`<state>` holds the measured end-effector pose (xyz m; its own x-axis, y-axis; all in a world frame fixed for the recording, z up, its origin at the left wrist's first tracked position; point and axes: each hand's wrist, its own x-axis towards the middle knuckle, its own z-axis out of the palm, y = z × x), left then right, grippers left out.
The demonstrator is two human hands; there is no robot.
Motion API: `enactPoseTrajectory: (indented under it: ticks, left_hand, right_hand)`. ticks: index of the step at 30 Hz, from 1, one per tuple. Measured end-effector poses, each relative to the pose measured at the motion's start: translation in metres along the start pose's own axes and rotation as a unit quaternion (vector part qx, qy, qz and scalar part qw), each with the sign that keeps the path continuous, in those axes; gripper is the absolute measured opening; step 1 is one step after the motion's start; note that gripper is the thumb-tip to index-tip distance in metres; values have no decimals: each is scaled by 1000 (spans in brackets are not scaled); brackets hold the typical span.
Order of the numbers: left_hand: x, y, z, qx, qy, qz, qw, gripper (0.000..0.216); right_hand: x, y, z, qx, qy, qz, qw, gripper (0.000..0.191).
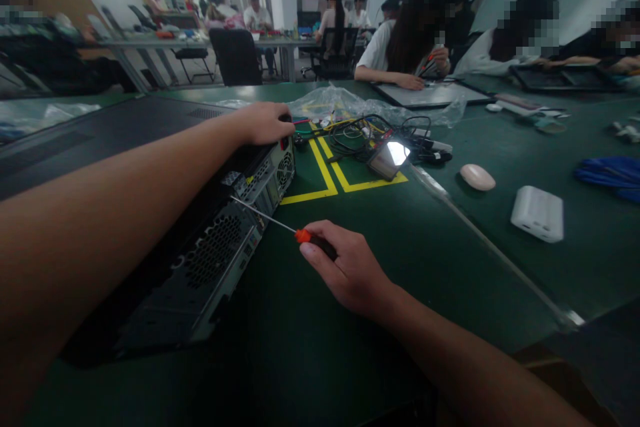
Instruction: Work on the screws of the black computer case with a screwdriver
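A black desktop computer case [125,140] lies on the green table at the left, its rear panel facing right. My left hand [267,123] is closed over the far corner of the case, by the power supply end; some of its fingertips are hidden. A screwdriver [303,235] with an orange and black handle is gripped in my right hand [353,267]. Its long thin shaft points left, and the tip is at the rear panel's edge, below my left forearm. Whether the tip sits in a screw is too small to tell.
Tangled cables [350,137], a small device with a bright screen [390,159] and clear plastic wrap [330,100] lie beyond the case. To the right are a pink rounded object [477,177], a white box-like device [537,213] and a blue cable bundle [610,177]. Several people work opposite.
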<state>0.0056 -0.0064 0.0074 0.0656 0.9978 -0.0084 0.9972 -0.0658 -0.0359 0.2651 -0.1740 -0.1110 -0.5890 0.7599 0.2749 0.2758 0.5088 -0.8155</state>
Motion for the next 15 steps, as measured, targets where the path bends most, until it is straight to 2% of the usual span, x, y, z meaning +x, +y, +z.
enactPoseTrajectory:
  ticks: [7, 15]
  left_hand:
    - [-1, 1, 0, -9, -4, 0, 1000, 79]
    - [2, -1, 2, -16, 4, 8, 1000, 77]
  right_hand:
    - [0, 3, 1, -4, -2, -12, 1000, 21]
    - [-2, 6, 3, 9, 4, 18, 1000, 28]
